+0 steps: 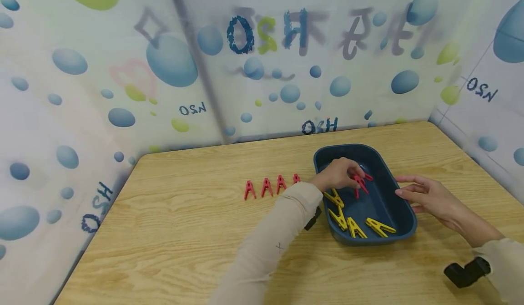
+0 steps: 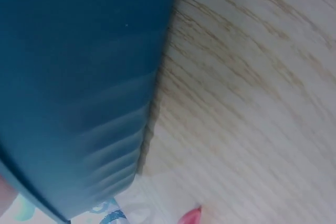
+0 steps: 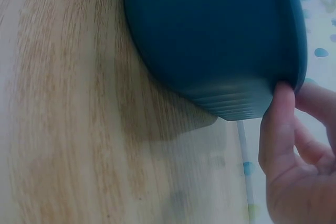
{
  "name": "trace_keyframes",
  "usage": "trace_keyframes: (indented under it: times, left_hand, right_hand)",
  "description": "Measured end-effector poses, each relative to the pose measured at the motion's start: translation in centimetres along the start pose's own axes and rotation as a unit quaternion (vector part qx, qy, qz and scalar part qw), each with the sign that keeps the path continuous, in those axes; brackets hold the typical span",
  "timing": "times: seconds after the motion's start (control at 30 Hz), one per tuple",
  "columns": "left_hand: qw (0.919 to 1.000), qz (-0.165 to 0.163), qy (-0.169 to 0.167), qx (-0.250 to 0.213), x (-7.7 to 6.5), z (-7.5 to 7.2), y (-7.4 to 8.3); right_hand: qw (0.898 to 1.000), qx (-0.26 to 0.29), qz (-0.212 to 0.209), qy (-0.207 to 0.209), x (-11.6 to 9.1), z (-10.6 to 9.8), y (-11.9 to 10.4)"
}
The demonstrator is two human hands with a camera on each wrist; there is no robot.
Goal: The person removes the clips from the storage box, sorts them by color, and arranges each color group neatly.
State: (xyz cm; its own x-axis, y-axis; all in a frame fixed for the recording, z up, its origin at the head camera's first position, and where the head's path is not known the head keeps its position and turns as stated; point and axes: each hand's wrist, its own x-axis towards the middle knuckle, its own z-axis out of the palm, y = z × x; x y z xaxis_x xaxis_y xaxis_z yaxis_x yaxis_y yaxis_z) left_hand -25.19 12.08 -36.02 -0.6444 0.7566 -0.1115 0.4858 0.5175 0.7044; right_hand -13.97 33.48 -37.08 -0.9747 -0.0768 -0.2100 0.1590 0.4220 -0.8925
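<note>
A red clip [image 1: 359, 181] is pinched by the left grip [image 1: 337, 173] inside the blue tray [image 1: 370, 209], right of the frame's centre.
Four more red clips [image 1: 266, 182] are lined up on the desk [image 1: 184, 223] at mid-frame, and four yellow clips [image 1: 350, 223] are held in the tray's lower part; further red is seen beside the pinched clip, its count obscured by fingers. The pinched clip is plain, narrow and two-legged. The tray's right rim is touched by the right grip [image 1: 434, 202], fingers loosely relaxed.
</note>
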Motion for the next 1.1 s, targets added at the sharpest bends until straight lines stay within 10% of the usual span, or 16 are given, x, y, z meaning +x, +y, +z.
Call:
trace_keyframes:
  times: [0.83,1.1]
  left_hand:
    - [0.9892,0.123,0.010,-0.078,-5.3,-3.4,0.5]
    - [0.9867,0.086,0.019,-0.137,-7.9,-5.0,0.1]
  right_hand:
    - [1.000,0.003,-0.006,-0.008,0.0,-0.3,0.1]
    - [1.000,0.002,0.000,-0.008,-0.1,-0.2,0.0]
